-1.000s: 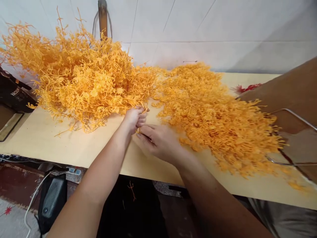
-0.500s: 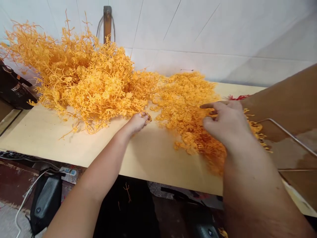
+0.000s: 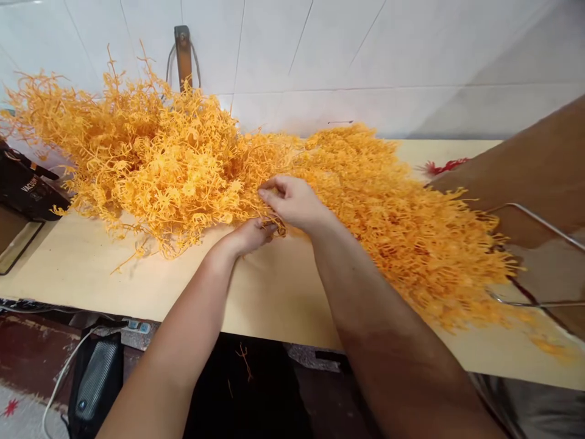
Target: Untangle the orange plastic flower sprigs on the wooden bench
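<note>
A large tangled heap of orange plastic sprigs [image 3: 169,164] with star-like tips covers the left and back of the table. My left hand [image 3: 251,236] is closed at the heap's front edge, with orange-brown stem ends poking out past its fingers. Just above it, my right hand [image 3: 295,200] has its thumb and fingers curled together against the heap; whatever lies between the fingertips is too small to make out. To the right spreads a flatter bundle of the same orange sprigs [image 3: 411,238], behind and beside my right forearm.
The pale tabletop [image 3: 283,292] shows in front of the heap. At right stands a brown cardboard box [image 3: 516,158] near a bent metal rod [image 3: 548,225]. Red strands [image 3: 445,166] lie by the box. A black box [image 3: 31,189] is at far left; a tiled wall [image 3: 365,55] rises behind.
My right hand has moved left from over the right bundle to beside my left hand, and its fingers have curled in. The right bundle now reaches further right. My left hand stays nearly in place.
</note>
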A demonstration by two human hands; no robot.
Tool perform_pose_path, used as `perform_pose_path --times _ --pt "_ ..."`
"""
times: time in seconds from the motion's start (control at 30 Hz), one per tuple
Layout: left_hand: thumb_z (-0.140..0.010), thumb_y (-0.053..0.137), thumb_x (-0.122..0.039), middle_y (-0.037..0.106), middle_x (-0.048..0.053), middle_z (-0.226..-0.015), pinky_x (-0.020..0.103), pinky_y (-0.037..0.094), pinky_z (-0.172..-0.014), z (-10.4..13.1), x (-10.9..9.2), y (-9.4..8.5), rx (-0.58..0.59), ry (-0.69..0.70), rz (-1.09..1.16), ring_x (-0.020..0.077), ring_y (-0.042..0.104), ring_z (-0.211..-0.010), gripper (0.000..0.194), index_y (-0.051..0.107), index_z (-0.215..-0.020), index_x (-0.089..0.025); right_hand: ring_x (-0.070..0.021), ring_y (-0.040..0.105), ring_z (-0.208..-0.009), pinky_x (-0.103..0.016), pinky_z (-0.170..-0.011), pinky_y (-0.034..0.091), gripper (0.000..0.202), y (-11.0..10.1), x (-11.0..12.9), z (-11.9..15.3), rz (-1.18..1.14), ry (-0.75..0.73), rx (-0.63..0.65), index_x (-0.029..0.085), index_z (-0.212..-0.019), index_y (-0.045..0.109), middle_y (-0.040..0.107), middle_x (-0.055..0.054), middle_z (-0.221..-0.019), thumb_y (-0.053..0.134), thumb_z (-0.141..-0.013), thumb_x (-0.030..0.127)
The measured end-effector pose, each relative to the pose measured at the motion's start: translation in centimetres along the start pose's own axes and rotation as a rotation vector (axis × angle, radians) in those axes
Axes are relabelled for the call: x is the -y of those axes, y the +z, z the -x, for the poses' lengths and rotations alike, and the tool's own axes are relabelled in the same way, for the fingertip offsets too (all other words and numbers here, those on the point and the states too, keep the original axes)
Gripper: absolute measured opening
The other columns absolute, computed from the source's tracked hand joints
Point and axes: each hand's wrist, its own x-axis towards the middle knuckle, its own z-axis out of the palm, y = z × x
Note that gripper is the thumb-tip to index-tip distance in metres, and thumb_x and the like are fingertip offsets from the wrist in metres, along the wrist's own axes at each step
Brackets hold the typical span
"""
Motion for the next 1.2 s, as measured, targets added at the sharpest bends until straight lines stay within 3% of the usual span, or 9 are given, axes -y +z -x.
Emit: perform_pose_path --times 0.17,0.3,0.4,0.53,0.73,0.9,1.03,1.2 --pt "-0.083 0.043 -0.014 0.040 -0.006 -0.046 0.019 0.019 -0.043 -0.7 0.6 -0.9 0.083 -0.014 -0.018 0.0042 0.030 -0.040 0.019 0.056 -0.070 -0.014 -0.0105 0.045 -0.056 -0.026 -0.054 0.038 0.005 -1.0 -1.4 1.1 -0.218 -0.035 -0.218 0.018 -0.077 0.052 0.053 -0.001 -0.068 0.051 -0.074 0.022" --pt "-0.076 0.056 -0.014 0.059 0.000 -0.065 0.019 0.036 -0.057 -0.9 0.9 -1.8 0.122 0.073 0.112 0.0060 0.050 -0.056 0.010 0.061 -0.084 -0.013 -0.0089 0.043 -0.051 -0.025 -0.050 0.038 0.008 -1.9 -1.6 2.3 -0.344 -0.036 -0.266 0.020 -0.080 0.050 0.050 0.001 -0.065 0.049 -0.078 0.028" --pt "-0.069 0.063 -0.010 0.064 0.004 -0.086 0.026 0.042 -0.077 -0.6 0.7 -2.0 0.112 0.092 0.411 0.0101 0.060 -0.075 0.027 0.059 -0.096 -0.015 -0.0088 0.042 -0.049 -0.024 -0.048 0.038 0.011 -1.6 -1.7 3.0 -0.424 -0.002 -0.236 0.020 -0.083 0.048 0.048 0.002 -0.063 0.049 -0.078 0.030" --pt "-0.075 0.060 -0.017 0.064 0.002 -0.084 0.031 0.043 -0.083 -0.7 0.6 -1.7 0.028 0.166 0.670 0.0111 0.062 -0.077 0.016 0.057 -0.091 -0.015 -0.0113 0.052 -0.057 -0.026 -0.053 0.042 0.023 -0.2 -1.6 3.8 -0.569 0.004 -0.124 0.022 -0.090 0.042 0.055 0.000 -0.072 0.054 -0.076 0.036" --pt "-0.086 0.046 -0.016 0.066 0.003 -0.082 0.026 0.044 -0.085 -1.7 0.5 -1.1 -0.035 0.209 0.787 0.0091 0.062 -0.080 0.016 0.060 -0.093 -0.013 -0.0086 0.048 -0.055 -0.025 -0.054 0.044 0.029 1.5 -1.6 3.8 -0.669 0.018 -0.127 0.021 -0.084 0.040 0.055 0.001 -0.074 0.058 -0.071 0.040" --pt "-0.087 0.042 -0.015 0.068 0.006 -0.084 0.026 0.045 -0.086 -1.4 0.0 -0.7 -0.070 0.241 0.781 0.0127 0.063 -0.091 0.021 0.063 -0.086 -0.010 -0.0087 0.048 -0.058 -0.024 -0.054 0.044 0.033 1.8 -1.9 3.4 -0.690 0.004 -0.016 0.019 -0.091 0.046 0.057 -0.002 -0.079 0.058 -0.070 0.041" --pt "-0.088 0.041 -0.014 0.068 0.007 -0.085 0.024 0.046 -0.081 -1.3 -0.4 -0.4 -0.140 0.164 0.796 0.0115 0.063 -0.086 0.022 0.062 -0.085 -0.009 -0.0114 0.052 -0.066 -0.026 -0.060 0.045 0.031 2.4 -2.1 3.5 -0.650 -0.027 0.017 0.020 -0.095 0.050 0.059 -0.004 -0.087 0.055 -0.072 0.040" --pt "-0.087 0.043 -0.015 0.061 0.001 -0.059 0.017 0.041 -0.051 -1.5 -0.4 -0.9 -0.235 0.032 0.787 0.0061 0.055 -0.050 0.020 0.057 -0.074 -0.010 -0.0136 0.052 -0.065 -0.027 -0.060 0.043 0.013 2.8 -1.7 4.4 -0.351 -0.091 0.097 0.018 -0.076 0.053 0.056 -0.002 -0.071 0.046 -0.077 0.029"
